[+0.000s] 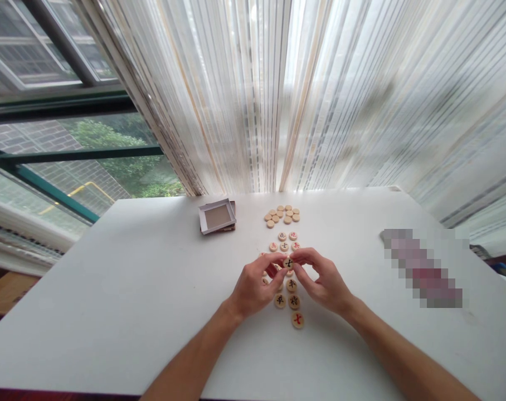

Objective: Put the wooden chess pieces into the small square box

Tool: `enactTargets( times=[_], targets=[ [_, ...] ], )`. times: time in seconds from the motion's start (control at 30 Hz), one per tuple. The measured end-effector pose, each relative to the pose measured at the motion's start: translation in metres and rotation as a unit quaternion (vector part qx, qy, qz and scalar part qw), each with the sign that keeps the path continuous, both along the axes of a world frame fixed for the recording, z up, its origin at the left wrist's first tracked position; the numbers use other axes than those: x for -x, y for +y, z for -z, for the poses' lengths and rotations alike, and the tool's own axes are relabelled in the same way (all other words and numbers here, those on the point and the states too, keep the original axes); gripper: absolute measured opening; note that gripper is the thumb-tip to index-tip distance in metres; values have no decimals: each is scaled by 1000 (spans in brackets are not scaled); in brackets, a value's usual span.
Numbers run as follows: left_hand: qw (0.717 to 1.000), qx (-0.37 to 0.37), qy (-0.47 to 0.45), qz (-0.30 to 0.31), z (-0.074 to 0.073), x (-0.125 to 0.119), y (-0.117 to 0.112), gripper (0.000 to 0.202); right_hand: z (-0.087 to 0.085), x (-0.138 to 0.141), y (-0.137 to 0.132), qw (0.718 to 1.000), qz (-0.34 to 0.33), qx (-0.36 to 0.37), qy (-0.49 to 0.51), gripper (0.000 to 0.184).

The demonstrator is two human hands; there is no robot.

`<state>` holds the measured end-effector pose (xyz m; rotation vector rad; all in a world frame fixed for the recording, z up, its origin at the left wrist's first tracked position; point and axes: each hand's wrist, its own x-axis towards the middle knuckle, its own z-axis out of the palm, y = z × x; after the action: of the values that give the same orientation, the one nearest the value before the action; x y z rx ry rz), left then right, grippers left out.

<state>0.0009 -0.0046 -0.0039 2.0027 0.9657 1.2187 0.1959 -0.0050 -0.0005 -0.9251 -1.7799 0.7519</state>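
Pinching a black-lettered disc point(288, 263) between their fingertips, the left hand point(255, 285) and right hand point(326, 283) share it over the lettered discs point(293, 302) on the white table point(131, 278). A decent chunk looks done, lettering up in rough columns; the plain-looking discs point(296, 218) at the far end are probably what's left. The held one's character faces the camera, and it's round, so no real long axis.

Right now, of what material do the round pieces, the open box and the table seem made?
Round pieces: probably wood, matte, from the pale tan colour; plastic possible. Open box: likely cardboard, thin pale walls, plain brownish bottom. Table: smooth white top with soft sheen, perhaps laminate or paint.
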Motion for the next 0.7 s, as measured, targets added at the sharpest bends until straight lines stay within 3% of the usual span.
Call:
enactTargets(
  times=[0.3,0.7],
  targets=[
    [1000,-3,13,5,3,2,1,29,1,-1,-1,1000,-6,0,-10,18],
    [994,-91,67,5,6,0,1,28,0,2,0,999,41,-11,-19,9]
  ],
)
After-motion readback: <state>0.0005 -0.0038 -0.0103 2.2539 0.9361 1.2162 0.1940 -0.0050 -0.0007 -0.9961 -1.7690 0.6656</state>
